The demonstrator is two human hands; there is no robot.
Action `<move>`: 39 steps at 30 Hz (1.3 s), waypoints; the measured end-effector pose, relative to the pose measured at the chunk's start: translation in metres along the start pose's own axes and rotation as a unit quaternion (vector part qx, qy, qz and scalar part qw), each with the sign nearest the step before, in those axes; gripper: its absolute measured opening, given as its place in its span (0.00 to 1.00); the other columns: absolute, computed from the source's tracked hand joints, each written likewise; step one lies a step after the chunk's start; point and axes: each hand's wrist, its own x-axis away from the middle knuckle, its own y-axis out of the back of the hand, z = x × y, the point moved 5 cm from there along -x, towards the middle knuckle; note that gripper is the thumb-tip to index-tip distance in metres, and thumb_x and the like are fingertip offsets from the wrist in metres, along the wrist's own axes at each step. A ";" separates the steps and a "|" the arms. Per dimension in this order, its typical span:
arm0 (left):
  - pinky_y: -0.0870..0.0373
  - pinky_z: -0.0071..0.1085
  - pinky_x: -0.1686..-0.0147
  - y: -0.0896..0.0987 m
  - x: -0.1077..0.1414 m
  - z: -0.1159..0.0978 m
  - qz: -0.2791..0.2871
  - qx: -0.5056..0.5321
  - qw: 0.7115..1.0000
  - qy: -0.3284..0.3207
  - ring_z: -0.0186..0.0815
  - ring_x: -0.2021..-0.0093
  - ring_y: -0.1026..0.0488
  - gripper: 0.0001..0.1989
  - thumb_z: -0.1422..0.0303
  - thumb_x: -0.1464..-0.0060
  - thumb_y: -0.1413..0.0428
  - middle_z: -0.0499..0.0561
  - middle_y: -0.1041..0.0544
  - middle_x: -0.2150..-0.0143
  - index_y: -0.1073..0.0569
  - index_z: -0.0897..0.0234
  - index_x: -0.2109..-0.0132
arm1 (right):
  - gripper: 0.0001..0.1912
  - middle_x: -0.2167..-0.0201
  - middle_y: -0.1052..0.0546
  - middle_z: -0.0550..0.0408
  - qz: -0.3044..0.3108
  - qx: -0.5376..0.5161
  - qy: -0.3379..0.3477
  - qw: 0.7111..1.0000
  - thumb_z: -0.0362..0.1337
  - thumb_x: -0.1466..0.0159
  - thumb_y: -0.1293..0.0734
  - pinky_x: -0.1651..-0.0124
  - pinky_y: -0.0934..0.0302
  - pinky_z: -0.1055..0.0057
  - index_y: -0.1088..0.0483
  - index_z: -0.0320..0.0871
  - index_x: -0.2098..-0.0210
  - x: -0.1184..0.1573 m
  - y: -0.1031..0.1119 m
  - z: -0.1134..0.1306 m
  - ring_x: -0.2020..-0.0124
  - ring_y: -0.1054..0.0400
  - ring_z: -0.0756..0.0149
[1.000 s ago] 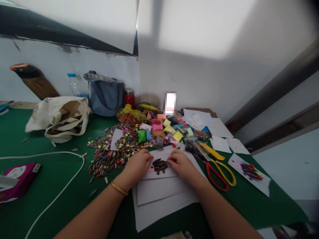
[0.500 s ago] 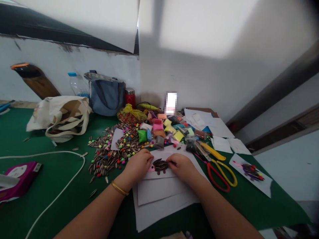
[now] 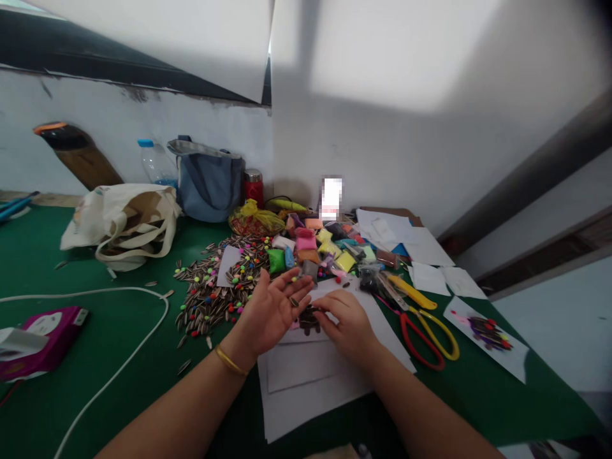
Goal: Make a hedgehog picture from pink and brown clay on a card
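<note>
My left hand [image 3: 270,312] is turned palm up with its fingers stretched out, and a striped sunflower seed [image 3: 294,302] lies on them. Close beside it, my right hand [image 3: 349,322] is closed in a pinch at the upper right of a small animal figure [image 3: 310,323], dark with seeds. What sits between those fingertips is too small to make out. The figure lies on white paper [image 3: 315,366], stacked in several sheets, and its pink front end is mostly hidden by my left hand. Left of the paper spreads a heap of sunflower seeds [image 3: 210,299] mixed with coloured pompoms.
Behind the paper lie bags of coloured clay [image 3: 306,240]. Scissors [image 3: 423,341] and a yellow cutter [image 3: 412,292] are to the right, near a finished-looking seed figure card [image 3: 488,338]. Cloth bags [image 3: 210,185], a white cable [image 3: 122,366] and a purple box [image 3: 45,338] occupy the left.
My left hand has left the figure's front edge and turned palm up, showing a seed on its fingers. My right hand stays pinched at the figure. The view has shifted slightly.
</note>
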 end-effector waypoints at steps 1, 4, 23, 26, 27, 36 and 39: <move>0.31 0.44 0.47 -0.005 0.002 0.003 0.013 0.015 1.000 0.013 0.44 0.39 0.34 0.38 0.40 0.42 0.69 0.60 0.31 0.40 0.36 0.60 0.41 | 0.08 0.64 0.24 0.50 0.016 -0.001 0.001 1.000 0.36 0.36 0.35 0.54 0.39 0.60 0.27 0.47 0.57 -0.001 -0.004 0.005 0.59 0.32 0.59; 0.31 0.44 0.49 -0.017 0.008 0.013 0.040 0.023 0.998 0.048 0.45 0.39 0.34 0.40 0.39 0.43 0.72 0.60 0.31 0.39 0.37 0.59 0.38 | 0.07 0.64 0.24 0.51 0.034 -0.008 0.001 0.999 0.38 0.37 0.32 0.54 0.41 0.61 0.27 0.47 0.59 -0.002 -0.012 0.015 0.58 0.32 0.58; 0.44 0.42 0.40 0.010 0.002 0.012 0.097 -0.742 0.656 -0.096 0.47 0.37 0.39 0.44 0.63 0.60 0.34 0.52 0.35 0.36 0.41 0.54 0.36 | 0.04 0.72 0.25 0.59 0.131 -0.078 -0.248 0.957 0.37 0.39 0.36 0.66 0.40 0.71 0.30 0.45 0.68 0.010 0.008 -0.064 0.69 0.32 0.65; 0.45 0.43 0.40 0.013 0.002 0.015 0.089 -0.753 0.645 -0.092 0.47 0.36 0.40 0.43 0.61 0.58 0.35 0.51 0.36 0.35 0.42 0.53 0.35 | 0.03 0.73 0.25 0.59 0.176 -0.066 -0.251 0.950 0.36 0.41 0.35 0.68 0.42 0.72 0.29 0.45 0.70 0.012 0.005 -0.063 0.71 0.33 0.66; 0.45 0.43 0.40 0.013 0.002 0.016 0.089 -0.756 0.642 -0.091 0.47 0.36 0.40 0.43 0.61 0.57 0.35 0.51 0.36 0.34 0.43 0.53 0.35 | 0.03 0.73 0.25 0.58 0.178 -0.062 -0.247 0.950 0.35 0.41 0.35 0.68 0.42 0.72 0.29 0.44 0.71 0.012 0.004 -0.063 0.71 0.33 0.66; 0.45 0.44 0.40 0.015 0.003 0.018 0.085 -0.762 0.637 -0.086 0.47 0.35 0.42 0.42 0.60 0.55 0.36 0.51 0.37 0.34 0.43 0.53 0.34 | 0.05 0.68 0.28 0.55 0.102 -0.032 -0.184 0.977 0.30 0.43 0.34 0.57 0.41 0.69 0.30 0.43 0.74 0.007 0.000 -0.058 0.62 0.33 0.65; 0.45 0.44 0.40 0.014 0.003 0.018 0.084 -0.763 0.635 -0.086 0.47 0.36 0.41 0.43 0.60 0.55 0.36 0.51 0.37 0.34 0.43 0.53 0.34 | 0.05 0.67 0.29 0.55 0.086 -0.032 -0.179 0.980 0.29 0.42 0.34 0.57 0.41 0.69 0.30 0.43 0.74 0.007 -0.001 -0.055 0.62 0.34 0.64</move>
